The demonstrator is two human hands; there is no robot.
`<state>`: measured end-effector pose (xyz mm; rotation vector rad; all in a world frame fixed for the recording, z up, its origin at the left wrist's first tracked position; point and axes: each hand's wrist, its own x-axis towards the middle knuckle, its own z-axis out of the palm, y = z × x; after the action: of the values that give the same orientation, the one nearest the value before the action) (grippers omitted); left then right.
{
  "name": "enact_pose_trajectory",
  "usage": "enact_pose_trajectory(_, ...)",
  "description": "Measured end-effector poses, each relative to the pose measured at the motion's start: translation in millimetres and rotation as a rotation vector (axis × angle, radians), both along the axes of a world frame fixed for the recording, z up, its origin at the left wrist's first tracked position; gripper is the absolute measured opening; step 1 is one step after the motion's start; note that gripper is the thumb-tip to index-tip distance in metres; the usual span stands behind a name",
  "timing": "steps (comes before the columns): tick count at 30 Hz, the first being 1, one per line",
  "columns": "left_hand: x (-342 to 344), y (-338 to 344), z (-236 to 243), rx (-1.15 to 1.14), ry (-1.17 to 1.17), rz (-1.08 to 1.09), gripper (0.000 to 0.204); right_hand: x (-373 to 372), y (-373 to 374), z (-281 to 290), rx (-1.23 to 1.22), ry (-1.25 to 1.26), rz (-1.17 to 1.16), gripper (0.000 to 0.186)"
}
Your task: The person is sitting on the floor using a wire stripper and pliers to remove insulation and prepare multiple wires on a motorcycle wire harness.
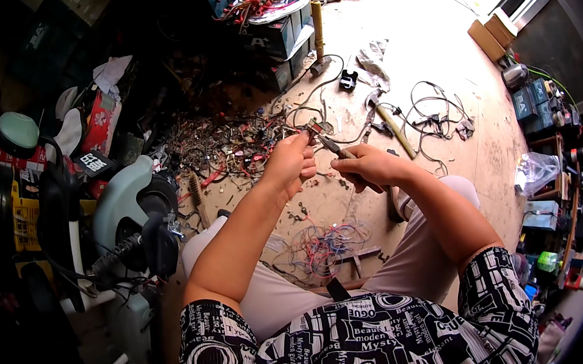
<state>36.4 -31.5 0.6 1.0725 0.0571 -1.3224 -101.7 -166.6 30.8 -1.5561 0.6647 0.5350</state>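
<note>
Pinching a small reddish part [314,128], the left hand [291,162] faces the right hand [370,167], clenched around a plier-like tool [330,145], forearms [243,228] angled inward.

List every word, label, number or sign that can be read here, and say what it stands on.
Wording is located here, not copied out.
Shirt: black-and-white lettering throughout, partly readable.
Stacked battery, top centre: short pale lettering, readable.
Black panel, left: white characters, blurred.
Yellow packaging, left: print too small to read.
Pliers in the right hand: no lettering visible.
</note>
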Motion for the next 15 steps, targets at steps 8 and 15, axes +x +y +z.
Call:
enact_pose_trajectory(8,0,1,4,0.014,0.013,0.024,0.018,2,-1,3,-0.211,0.005,0.071,0.039)
enact_pose_trajectory(15,4,4,10,0.015,-0.008,0.012,0.02,-3,0,-5,-0.976,-0.094,0.145,0.038)
